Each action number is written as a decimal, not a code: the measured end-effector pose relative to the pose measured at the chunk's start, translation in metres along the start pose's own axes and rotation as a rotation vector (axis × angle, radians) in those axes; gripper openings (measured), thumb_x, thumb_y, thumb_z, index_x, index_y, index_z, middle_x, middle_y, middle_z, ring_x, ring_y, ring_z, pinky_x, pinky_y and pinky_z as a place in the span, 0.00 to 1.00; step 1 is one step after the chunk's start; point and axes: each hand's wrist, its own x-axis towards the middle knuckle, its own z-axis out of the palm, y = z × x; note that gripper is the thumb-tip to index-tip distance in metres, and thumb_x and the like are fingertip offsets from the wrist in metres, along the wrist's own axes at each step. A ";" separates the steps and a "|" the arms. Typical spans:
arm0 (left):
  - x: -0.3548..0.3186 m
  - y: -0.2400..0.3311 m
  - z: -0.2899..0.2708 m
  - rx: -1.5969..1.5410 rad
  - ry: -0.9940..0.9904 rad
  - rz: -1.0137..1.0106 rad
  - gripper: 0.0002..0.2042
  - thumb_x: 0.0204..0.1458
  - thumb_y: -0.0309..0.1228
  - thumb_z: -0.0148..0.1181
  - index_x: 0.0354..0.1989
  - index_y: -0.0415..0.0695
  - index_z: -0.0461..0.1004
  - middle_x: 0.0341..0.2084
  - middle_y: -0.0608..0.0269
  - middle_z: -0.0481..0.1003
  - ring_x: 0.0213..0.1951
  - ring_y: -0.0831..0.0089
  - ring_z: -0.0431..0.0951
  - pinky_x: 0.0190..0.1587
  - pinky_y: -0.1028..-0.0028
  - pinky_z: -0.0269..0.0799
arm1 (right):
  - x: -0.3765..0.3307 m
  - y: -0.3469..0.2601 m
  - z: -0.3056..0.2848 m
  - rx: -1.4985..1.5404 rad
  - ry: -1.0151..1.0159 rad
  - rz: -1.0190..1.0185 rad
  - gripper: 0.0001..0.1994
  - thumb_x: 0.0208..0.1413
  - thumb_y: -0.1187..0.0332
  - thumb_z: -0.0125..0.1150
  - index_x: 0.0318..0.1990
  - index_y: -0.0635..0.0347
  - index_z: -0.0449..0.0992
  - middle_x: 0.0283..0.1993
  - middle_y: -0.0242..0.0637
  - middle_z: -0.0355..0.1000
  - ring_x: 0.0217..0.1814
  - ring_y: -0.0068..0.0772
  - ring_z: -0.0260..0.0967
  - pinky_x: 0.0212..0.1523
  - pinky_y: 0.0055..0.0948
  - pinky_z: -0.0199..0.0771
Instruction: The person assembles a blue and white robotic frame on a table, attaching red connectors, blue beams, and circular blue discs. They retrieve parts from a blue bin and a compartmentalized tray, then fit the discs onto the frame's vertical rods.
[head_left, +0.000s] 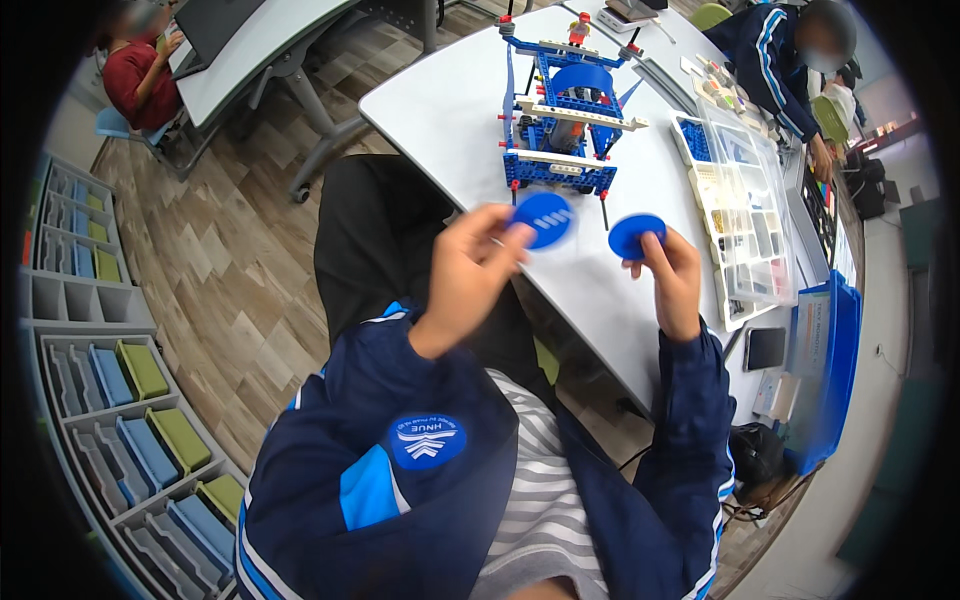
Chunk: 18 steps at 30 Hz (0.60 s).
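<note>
1. Nearest the camera: the person's dark blue jacket (400, 480), sleeves rising from the lower edge over a striped shirt.
2. Left hand (470, 275): fingers pinched on the rim of a flat blue disc (543, 219), held in the air above the near edge of the white table (450, 110).
3. Right hand (672, 280): fingertips closed on a second blue disc (635, 236), also held off the table. The two hands are apart, each clamped on its own disc, with a small gap between the discs.
4. Blue and white brick model (562, 125): stands upright on the table just beyond the discs, with thin rods ending in red tips along its top and lower front.
5. Risk, as a judgement: both discs are held only by their edges over the table edge, so a loosened pinch would likely drop one to the wooden floor (230, 270). A reach forward could nudge the model or bend a rod.
6. Obstacles and surroundings: a clear parts tray (745, 215) with many compartments lies right of the model, a dark phone (765, 348) and a blue bin (835, 370) further right. Another person in a blue jacket (770, 45) sits at the far corner.
</note>
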 end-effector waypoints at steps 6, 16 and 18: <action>0.013 -0.033 -0.041 0.096 0.025 -0.007 0.09 0.60 0.28 0.62 0.44 0.34 0.77 0.30 0.64 0.78 0.30 0.82 0.77 0.32 0.82 0.73 | 0.013 0.052 0.004 0.137 0.145 0.129 0.11 0.64 0.67 0.60 0.42 0.68 0.78 0.31 0.35 0.75 0.28 0.20 0.68 0.30 0.19 0.66; 0.018 -0.048 -0.035 0.202 0.045 0.114 0.07 0.58 0.24 0.63 0.40 0.32 0.78 0.31 0.62 0.75 0.30 0.81 0.77 0.31 0.82 0.74 | 0.012 0.057 0.005 0.043 0.084 0.120 0.09 0.64 0.70 0.60 0.43 0.70 0.78 0.32 0.39 0.78 0.28 0.23 0.74 0.32 0.19 0.72; 0.020 -0.047 -0.035 0.257 0.060 0.124 0.07 0.58 0.23 0.63 0.40 0.32 0.78 0.31 0.61 0.75 0.30 0.80 0.77 0.31 0.81 0.73 | 0.013 0.058 0.005 0.066 0.085 0.131 0.09 0.64 0.70 0.60 0.43 0.70 0.77 0.33 0.40 0.78 0.29 0.23 0.74 0.32 0.20 0.73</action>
